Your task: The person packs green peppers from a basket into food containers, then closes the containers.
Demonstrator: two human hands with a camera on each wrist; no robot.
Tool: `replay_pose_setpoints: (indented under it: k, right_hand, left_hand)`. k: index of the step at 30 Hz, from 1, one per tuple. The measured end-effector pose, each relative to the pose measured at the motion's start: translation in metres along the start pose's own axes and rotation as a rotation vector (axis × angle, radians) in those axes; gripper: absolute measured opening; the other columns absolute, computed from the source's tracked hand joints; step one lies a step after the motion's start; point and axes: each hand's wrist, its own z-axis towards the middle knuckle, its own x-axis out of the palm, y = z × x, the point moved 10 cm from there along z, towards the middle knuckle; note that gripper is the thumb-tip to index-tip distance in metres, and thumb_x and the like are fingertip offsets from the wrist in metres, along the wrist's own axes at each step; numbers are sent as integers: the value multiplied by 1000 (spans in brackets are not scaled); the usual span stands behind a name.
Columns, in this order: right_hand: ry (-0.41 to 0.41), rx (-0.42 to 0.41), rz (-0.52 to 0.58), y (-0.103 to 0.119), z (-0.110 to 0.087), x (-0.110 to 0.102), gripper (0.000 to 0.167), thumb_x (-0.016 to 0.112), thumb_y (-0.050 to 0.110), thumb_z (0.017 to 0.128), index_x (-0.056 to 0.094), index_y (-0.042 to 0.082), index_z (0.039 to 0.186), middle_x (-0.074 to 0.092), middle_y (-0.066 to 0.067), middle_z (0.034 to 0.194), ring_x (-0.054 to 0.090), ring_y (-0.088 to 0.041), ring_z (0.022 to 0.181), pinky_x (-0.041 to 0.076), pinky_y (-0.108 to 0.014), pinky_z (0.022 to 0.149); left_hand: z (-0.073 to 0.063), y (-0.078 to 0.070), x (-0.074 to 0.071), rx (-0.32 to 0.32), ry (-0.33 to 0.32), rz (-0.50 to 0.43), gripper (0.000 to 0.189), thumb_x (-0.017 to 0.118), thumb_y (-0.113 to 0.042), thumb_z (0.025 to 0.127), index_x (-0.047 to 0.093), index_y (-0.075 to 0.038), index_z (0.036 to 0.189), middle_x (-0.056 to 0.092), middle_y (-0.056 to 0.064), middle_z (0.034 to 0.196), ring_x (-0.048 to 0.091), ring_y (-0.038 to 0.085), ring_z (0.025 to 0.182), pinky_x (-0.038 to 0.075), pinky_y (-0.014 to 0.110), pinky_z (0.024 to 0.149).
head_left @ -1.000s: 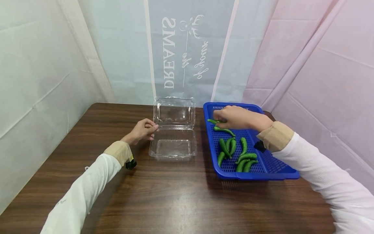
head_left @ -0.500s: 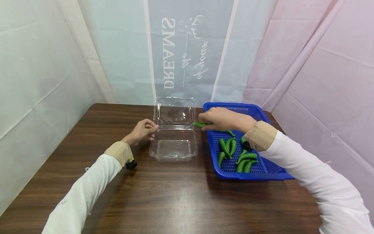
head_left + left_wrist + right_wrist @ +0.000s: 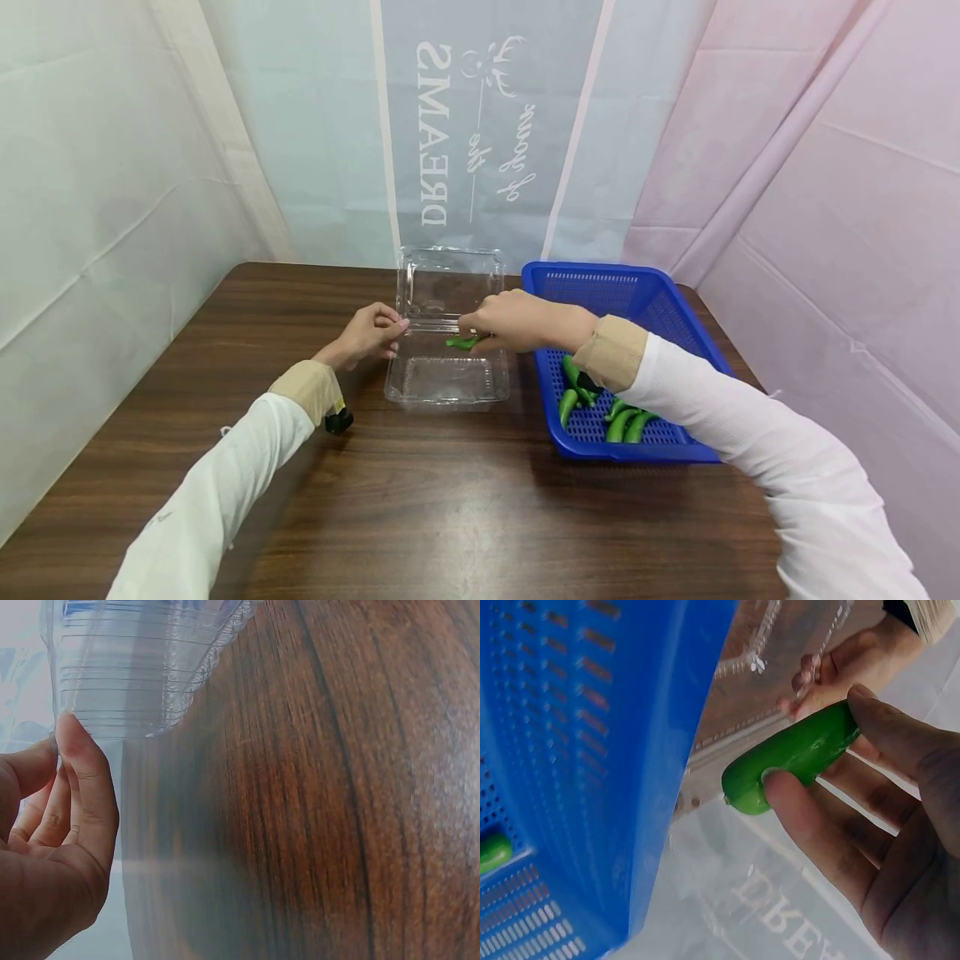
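A clear plastic clamshell box (image 3: 447, 398) stands unfolded on the table, its lid (image 3: 450, 279) upright at the back. My left hand (image 3: 369, 335) pinches the box's left edge near the hinge between thumb and finger; the left wrist view shows the fingertips (image 3: 75, 735) at that plastic edge. In my right hand (image 3: 513, 321) a green chili pepper (image 3: 462, 342) is held over the rear part of the box. Seen from the right wrist, thumb and fingers grip the pepper (image 3: 795, 757) along its length, its blunt end sticking out.
A blue perforated plastic basket (image 3: 626, 452) sits to the right of the box, with several green chili peppers (image 3: 617, 427) in it, partly hidden under my right forearm. Behind the brown wood-grain table (image 3: 420, 517) hangs a printed cloth (image 3: 480, 125).
My right hand has lifted the chili pepper out of the basket and carried it left to over the box. The left hand keeps its hold on the box's edge.
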Motion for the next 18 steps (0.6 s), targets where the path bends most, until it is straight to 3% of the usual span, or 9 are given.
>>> replay_pose_setpoints:
  k: [8,12,15,18]
  right_hand:
    - [155,-12,24,13,26,28,22,71,30,94,66,14,109,71,2,98,66,-14,81,56,-30,68]
    - [175,-36,45,17,35,35,16,73,18,92,67,12,105,69,2,91,62,-13,74,54,-28,64]
    - [185,-49,47,19,40,40,9,70,6,90,68,9,98,60,5,77,54,-11,66,49,-25,59]
    - [205,-55,17,19,43,43,9,68,1,89,69,8,94,57,4,74,49,-10,65,46,-25,58]
  left_hand:
    - [-1,0,0,4,3,18,21,61,-11,100,47,2,107,69,18,98,57,13,62,59,33,61]
    - [-1,0,2,10,12,15,21,60,-11,100,47,3,108,67,24,103,57,13,63,58,30,59]
    - [0,-1,4,16,19,6,21,60,-9,101,46,5,108,65,28,105,56,13,63,57,27,56]
    - [0,-3,5,20,18,0,21,60,-8,100,45,5,108,66,27,104,56,13,62,56,27,56]
